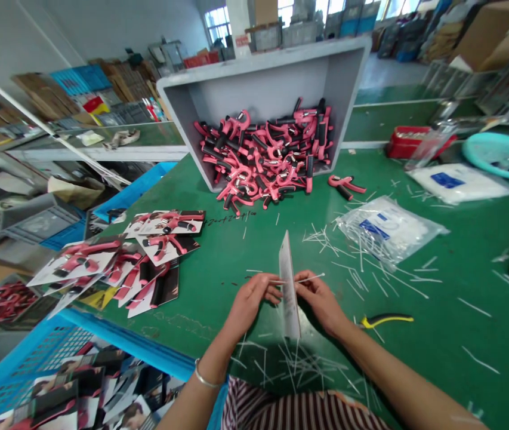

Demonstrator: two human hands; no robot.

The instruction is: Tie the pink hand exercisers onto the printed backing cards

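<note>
A printed card [288, 292] stands on edge, nearly edge-on to me, between my two hands just above the green table. At its left face is my left hand [254, 294], fingers closed against the card; the fingertips are partly hidden. My right hand [319, 300] is closed at the other face, with a thin white cable tie [311, 278] between its fingers, sticking out to the right. Whether the tie passes through the card I cannot tell. Loose cable ties [308, 365] lie below the hands. Yellow-and-black cutters [386, 319] rest beside my right forearm.
A grey bin [258, 71] on its side holds many pink hand grips [267, 152]; one grip [347, 186] lies outside. Carded grips [160, 245] are piled left. A blue crate [129, 343] of cards stands at lower left. Bags of ties [388, 230] lie right.
</note>
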